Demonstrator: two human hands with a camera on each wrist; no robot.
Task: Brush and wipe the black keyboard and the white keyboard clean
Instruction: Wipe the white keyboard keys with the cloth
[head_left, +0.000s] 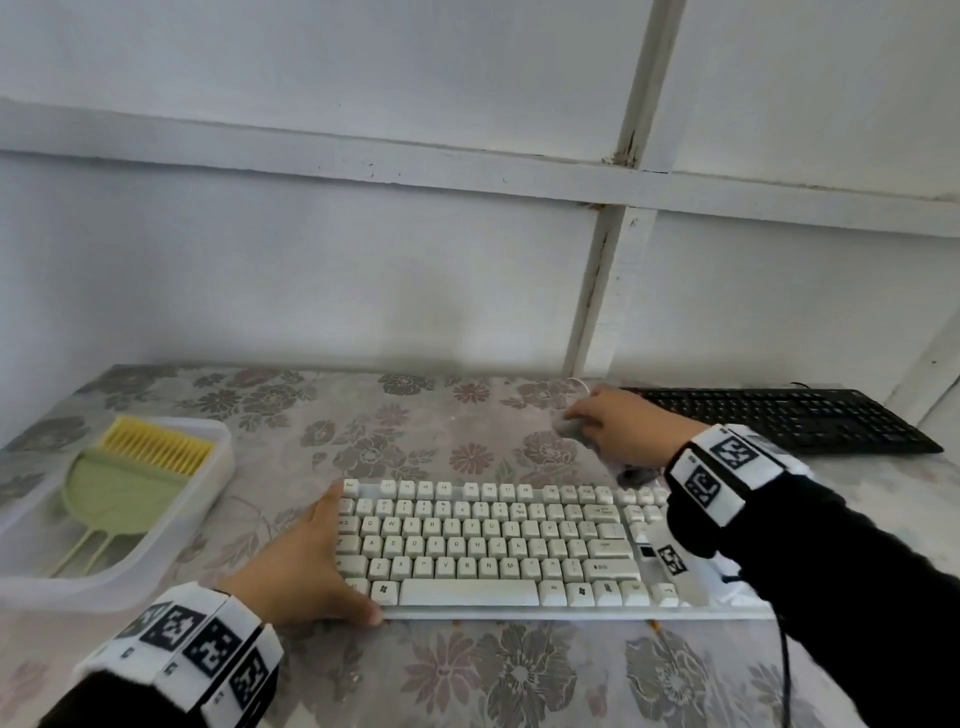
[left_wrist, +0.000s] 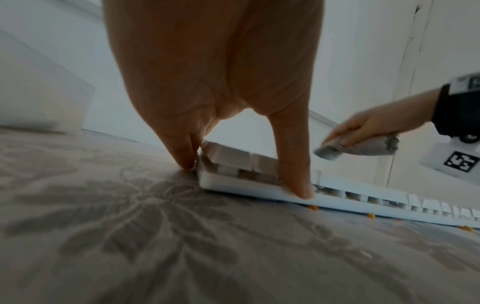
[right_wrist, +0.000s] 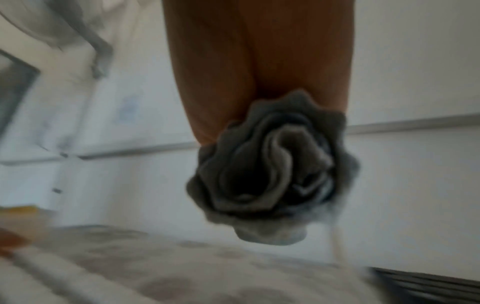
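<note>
The white keyboard (head_left: 498, 545) lies across the middle of the flowered table. My left hand (head_left: 311, 566) grips its left end, fingers at the back corner and thumb (left_wrist: 301, 185) on the front edge. The black keyboard (head_left: 789, 421) sits at the back right, by the wall. My right hand (head_left: 623, 426) holds a bunched grey cloth (head_left: 571, 428) just behind the white keyboard, near the black keyboard's left end. In the right wrist view the cloth (right_wrist: 270, 174) hangs crumpled from my fingers a little above the table. The left wrist view shows the cloth (left_wrist: 358, 150) raised above the keys.
A clear plastic tray (head_left: 208, 499) at the left holds a green dustpan (head_left: 114, 493) and a yellow brush (head_left: 156, 447). Small orange bits (left_wrist: 314, 207) lie under the white keyboard's front edge. A white wall stands close behind the table. A dark cable (head_left: 784, 670) trails at the right.
</note>
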